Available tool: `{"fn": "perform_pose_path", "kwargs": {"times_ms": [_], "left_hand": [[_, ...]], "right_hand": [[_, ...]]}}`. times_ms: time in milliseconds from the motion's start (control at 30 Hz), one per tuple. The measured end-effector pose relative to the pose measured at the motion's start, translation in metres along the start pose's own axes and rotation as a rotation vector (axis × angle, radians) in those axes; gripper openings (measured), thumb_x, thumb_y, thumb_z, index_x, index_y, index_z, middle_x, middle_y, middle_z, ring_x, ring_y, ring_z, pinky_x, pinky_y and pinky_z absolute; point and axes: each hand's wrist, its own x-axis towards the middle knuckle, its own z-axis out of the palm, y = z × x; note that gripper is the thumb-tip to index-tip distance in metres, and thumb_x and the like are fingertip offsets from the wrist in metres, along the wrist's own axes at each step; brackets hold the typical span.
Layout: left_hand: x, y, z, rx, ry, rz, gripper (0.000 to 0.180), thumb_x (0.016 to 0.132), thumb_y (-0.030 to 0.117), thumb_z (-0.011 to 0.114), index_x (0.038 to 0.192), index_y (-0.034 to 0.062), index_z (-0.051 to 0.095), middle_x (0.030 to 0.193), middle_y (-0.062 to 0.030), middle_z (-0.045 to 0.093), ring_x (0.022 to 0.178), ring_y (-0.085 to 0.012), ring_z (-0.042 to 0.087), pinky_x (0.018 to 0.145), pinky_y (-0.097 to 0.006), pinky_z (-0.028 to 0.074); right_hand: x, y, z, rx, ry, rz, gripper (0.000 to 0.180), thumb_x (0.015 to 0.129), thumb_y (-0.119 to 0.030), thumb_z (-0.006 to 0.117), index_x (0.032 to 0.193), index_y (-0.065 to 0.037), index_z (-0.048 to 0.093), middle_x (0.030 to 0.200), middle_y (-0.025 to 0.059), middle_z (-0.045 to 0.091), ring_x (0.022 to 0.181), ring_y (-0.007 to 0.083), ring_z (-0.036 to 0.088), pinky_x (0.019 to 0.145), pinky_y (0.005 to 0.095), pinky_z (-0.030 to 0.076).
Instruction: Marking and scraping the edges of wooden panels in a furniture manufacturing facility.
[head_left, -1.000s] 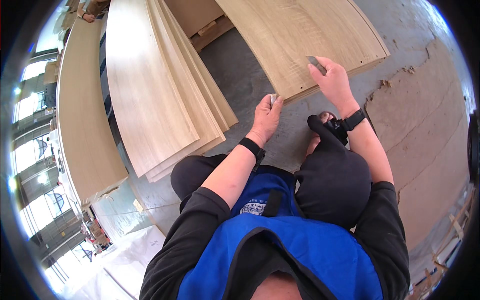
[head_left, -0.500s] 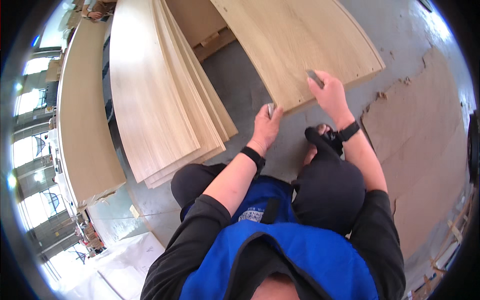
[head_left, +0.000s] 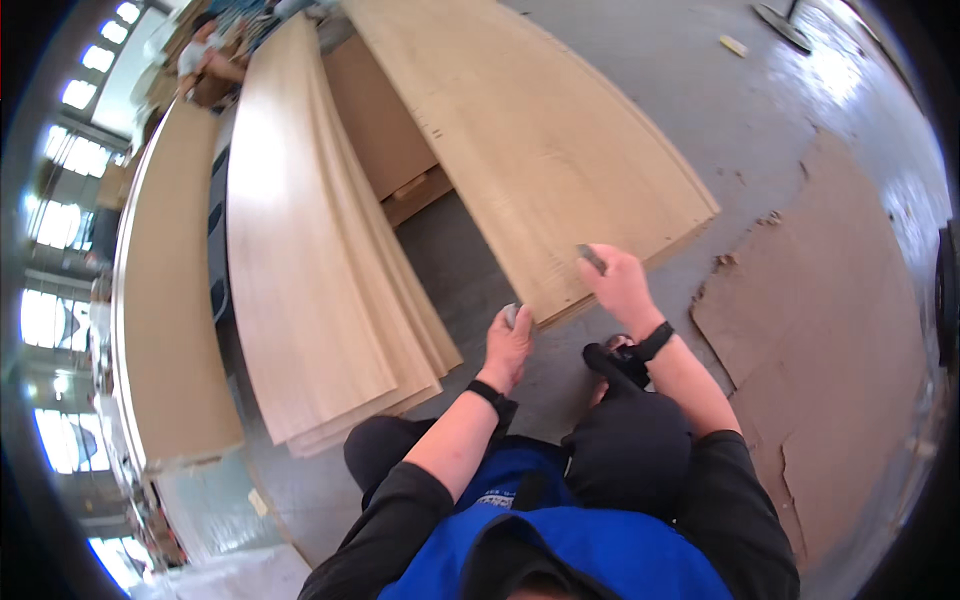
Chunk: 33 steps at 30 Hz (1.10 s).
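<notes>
A light wood-grain panel (head_left: 540, 170) lies on top of a stack in front of me, its near end toward my knees. My right hand (head_left: 622, 288) is closed on a small, flat grey piece (head_left: 592, 259), held over the panel's near end. At the near left corner, my left hand (head_left: 508, 350) is closed round another small grey piece (head_left: 512, 314), its fingers beside the panel's edge. The exact kind of both pieces cannot be made out. Part of each is hidden by the fingers.
To the left stands a fanned stack of wood-grain panels (head_left: 310, 280), with another long panel (head_left: 175, 300) beyond it. A brown cardboard sheet (head_left: 820, 380) with torn edges lies on the floor at right. A co-worker (head_left: 210, 60) sits at the far left.
The view has tilted upward, so panels and hands sit lower in the picture and more of the co-worker shows. Both hands stay near the panel's near end, holding the grey pieces.
</notes>
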Motion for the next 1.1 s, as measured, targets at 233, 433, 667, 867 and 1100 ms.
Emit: {"fn": "perform_pose_path", "kwargs": {"times_ms": [233, 433, 667, 867, 1100], "left_hand": [[-0.002, 0.001, 0.007, 0.21, -0.051, 0.108, 0.028, 0.08, 0.022, 0.078, 0.089, 0.007, 0.056, 0.075, 0.0063, 0.052, 0.068, -0.0053, 0.045, 0.062, -0.022, 0.04], [-0.003, 0.013, -0.01, 0.501, -0.029, 0.266, 0.02, 0.085, 0.021, 0.072, 0.087, 0.0103, 0.055, 0.07, 0.0052, 0.051, 0.061, -0.004, 0.045, 0.05, -0.022, 0.036], [-0.002, 0.026, -0.012, 0.243, 0.106, 0.038, 0.022, 0.095, 0.025, 0.058, 0.105, 0.0056, 0.06, 0.072, 0.002, 0.058, 0.061, -0.006, 0.05, 0.053, -0.023, 0.043], [-0.007, 0.03, 0.009, 0.301, 0.099, 0.074, 0.036, 0.097, 0.024, 0.054, 0.124, 0.0006, 0.053, 0.111, -0.0081, 0.063, 0.097, -0.0172, 0.062, 0.071, -0.03, 0.052], [-0.015, 0.041, 0.004, 0.293, 0.079, 0.043, 0.035, 0.097, 0.019, 0.051, 0.126, 0.0001, 0.053, 0.112, -0.0078, 0.063, 0.098, -0.016, 0.062, 0.076, -0.031, 0.051]], "right_hand": [[-0.001, 0.012, -0.006, 0.055, -0.015, -0.023, 0.032, 0.082, -0.026, 0.063, 0.105, -0.004, 0.065, 0.092, 0.0203, 0.065, 0.086, 0.0368, 0.063, 0.073, 0.0407, 0.05], [-0.007, 0.007, -0.019, -0.07, -0.068, -0.072, 0.033, 0.083, -0.023, 0.058, 0.11, -0.004, 0.06, 0.097, 0.0183, 0.065, 0.088, 0.036, 0.063, 0.074, 0.042, 0.051], [0.023, 0.072, -0.069, -0.626, 0.273, -0.104, 0.02, 0.087, -0.013, 0.051, 0.105, -0.007, 0.058, 0.105, 0.0142, 0.061, 0.089, 0.0358, 0.061, 0.077, 0.0464, 0.05], [0.06, 0.106, -0.112, -0.803, 0.432, 0.003, 0.022, 0.087, -0.013, 0.054, 0.107, -0.006, 0.061, 0.126, 0.0136, 0.053, 0.124, 0.0309, 0.045, 0.102, 0.0422, 0.038], [0.066, 0.09, -0.094, -0.899, 0.43, 0.039, 0.018, 0.089, -0.016, 0.055, 0.102, -0.007, 0.062, 0.124, 0.0121, 0.052, 0.118, 0.0316, 0.048, 0.098, 0.0424, 0.039]]}}
